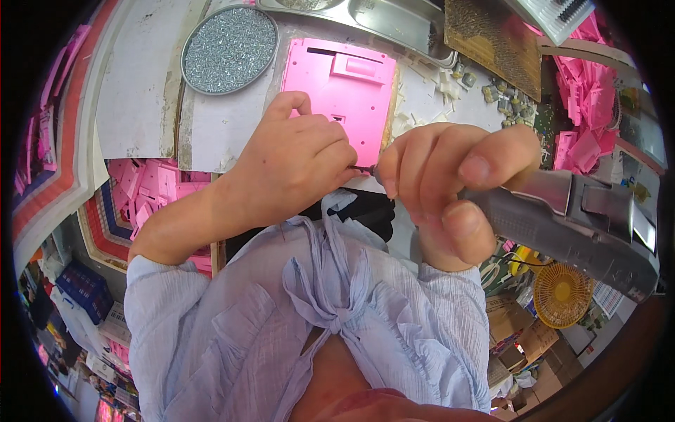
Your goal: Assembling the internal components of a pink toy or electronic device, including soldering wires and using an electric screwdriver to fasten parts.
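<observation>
On the white bench in front of me lies a flat pink plastic housing (369,102) with a slot and a raised rectangular part near its far end. My right hand (450,172) is wrapped round a dark grey powered screwdriver (562,235) with a metal lever, and its thin bit points left at the housing's near edge. Close to that bit, my left hand (302,151) is closed over the near left corner of the housing, thumb and fingertips pinched together. Whether a screw sits between those fingertips is too small to tell.
A round metal dish (184,69) full of small screws stands at the far left. Steel trays (394,24) and a brown board (496,53) lie along the back. Pink parts are heaped at the right (587,98) and in a bin at lower left (151,183). A yellow fan (562,295) stands lower right.
</observation>
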Action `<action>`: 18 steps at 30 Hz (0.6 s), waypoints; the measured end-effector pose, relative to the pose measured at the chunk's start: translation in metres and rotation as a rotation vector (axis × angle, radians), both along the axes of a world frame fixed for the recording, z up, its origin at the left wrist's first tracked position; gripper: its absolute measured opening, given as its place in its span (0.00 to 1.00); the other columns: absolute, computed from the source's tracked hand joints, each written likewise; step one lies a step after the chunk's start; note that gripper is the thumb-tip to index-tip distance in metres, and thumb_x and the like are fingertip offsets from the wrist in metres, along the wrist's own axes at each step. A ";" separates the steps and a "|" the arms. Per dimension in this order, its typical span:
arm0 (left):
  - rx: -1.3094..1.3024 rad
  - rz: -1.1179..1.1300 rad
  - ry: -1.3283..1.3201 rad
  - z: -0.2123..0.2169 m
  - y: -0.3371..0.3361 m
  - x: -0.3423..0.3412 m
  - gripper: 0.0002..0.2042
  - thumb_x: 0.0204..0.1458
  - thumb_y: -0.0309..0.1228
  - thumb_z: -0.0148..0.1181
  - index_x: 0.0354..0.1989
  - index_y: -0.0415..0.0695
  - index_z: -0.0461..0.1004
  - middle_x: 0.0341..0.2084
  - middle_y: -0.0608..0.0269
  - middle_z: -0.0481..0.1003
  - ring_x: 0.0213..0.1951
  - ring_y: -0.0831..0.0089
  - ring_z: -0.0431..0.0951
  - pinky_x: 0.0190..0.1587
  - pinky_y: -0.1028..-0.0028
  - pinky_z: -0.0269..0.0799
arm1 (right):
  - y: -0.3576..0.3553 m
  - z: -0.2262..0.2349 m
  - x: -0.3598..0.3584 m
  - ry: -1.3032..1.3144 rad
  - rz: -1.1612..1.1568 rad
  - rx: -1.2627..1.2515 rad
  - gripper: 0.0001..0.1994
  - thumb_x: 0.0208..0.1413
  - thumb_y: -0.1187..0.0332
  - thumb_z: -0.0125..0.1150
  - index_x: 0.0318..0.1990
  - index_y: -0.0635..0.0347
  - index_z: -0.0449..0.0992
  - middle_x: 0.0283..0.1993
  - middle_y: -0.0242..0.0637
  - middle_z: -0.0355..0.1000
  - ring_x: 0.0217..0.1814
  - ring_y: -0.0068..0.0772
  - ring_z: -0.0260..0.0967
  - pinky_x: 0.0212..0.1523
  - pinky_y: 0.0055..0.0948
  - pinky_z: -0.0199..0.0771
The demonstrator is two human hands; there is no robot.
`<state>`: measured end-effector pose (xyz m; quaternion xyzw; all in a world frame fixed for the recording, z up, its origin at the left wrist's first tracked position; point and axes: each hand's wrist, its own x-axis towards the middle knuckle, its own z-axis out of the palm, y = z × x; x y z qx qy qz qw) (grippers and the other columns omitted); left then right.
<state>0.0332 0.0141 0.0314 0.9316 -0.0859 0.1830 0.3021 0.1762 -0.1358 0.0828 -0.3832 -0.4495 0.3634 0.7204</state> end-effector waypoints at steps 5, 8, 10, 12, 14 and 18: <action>-0.048 -0.030 -0.122 -0.010 0.004 0.008 0.09 0.50 0.34 0.70 0.27 0.48 0.74 0.25 0.68 0.72 0.28 0.68 0.74 0.43 0.63 0.65 | -0.010 -0.001 -0.012 0.079 -0.130 -0.039 0.16 0.61 0.67 0.66 0.50 0.53 0.65 0.22 0.30 0.63 0.21 0.26 0.61 0.28 0.33 0.69; -0.129 0.128 -0.025 -0.013 0.024 0.004 0.10 0.49 0.33 0.71 0.26 0.48 0.74 0.24 0.69 0.72 0.29 0.67 0.73 0.40 0.63 0.65 | -0.024 -0.018 -0.006 0.120 -0.106 0.058 0.16 0.59 0.73 0.65 0.51 0.60 0.66 0.28 0.37 0.68 0.28 0.30 0.66 0.33 0.35 0.71; -0.132 0.192 0.062 -0.024 0.033 -0.003 0.10 0.49 0.32 0.71 0.27 0.46 0.73 0.27 0.68 0.73 0.30 0.65 0.73 0.37 0.63 0.63 | -0.031 -0.028 -0.014 0.089 -0.180 -0.016 0.16 0.60 0.66 0.68 0.49 0.56 0.67 0.24 0.32 0.64 0.23 0.28 0.62 0.28 0.34 0.68; -0.097 0.114 0.011 -0.032 0.030 0.002 0.09 0.50 0.31 0.70 0.28 0.45 0.73 0.32 0.65 0.76 0.36 0.64 0.76 0.40 0.62 0.66 | -0.033 -0.034 -0.014 0.026 -0.207 -0.062 0.17 0.60 0.61 0.70 0.47 0.53 0.67 0.21 0.29 0.63 0.21 0.27 0.61 0.26 0.33 0.67; -0.075 0.033 -0.053 -0.036 0.029 0.008 0.08 0.51 0.30 0.69 0.31 0.44 0.74 0.38 0.62 0.78 0.43 0.64 0.78 0.45 0.61 0.69 | -0.035 -0.037 -0.018 -0.030 -0.235 -0.088 0.17 0.60 0.59 0.71 0.46 0.52 0.67 0.19 0.28 0.63 0.19 0.27 0.61 0.24 0.33 0.68; -0.016 -0.069 -0.070 -0.046 0.031 0.010 0.07 0.54 0.29 0.66 0.37 0.42 0.76 0.49 0.62 0.80 0.58 0.64 0.77 0.60 0.57 0.69 | -0.033 -0.046 -0.020 -0.108 -0.230 -0.095 0.15 0.60 0.61 0.71 0.42 0.52 0.68 0.19 0.31 0.66 0.19 0.29 0.64 0.27 0.36 0.73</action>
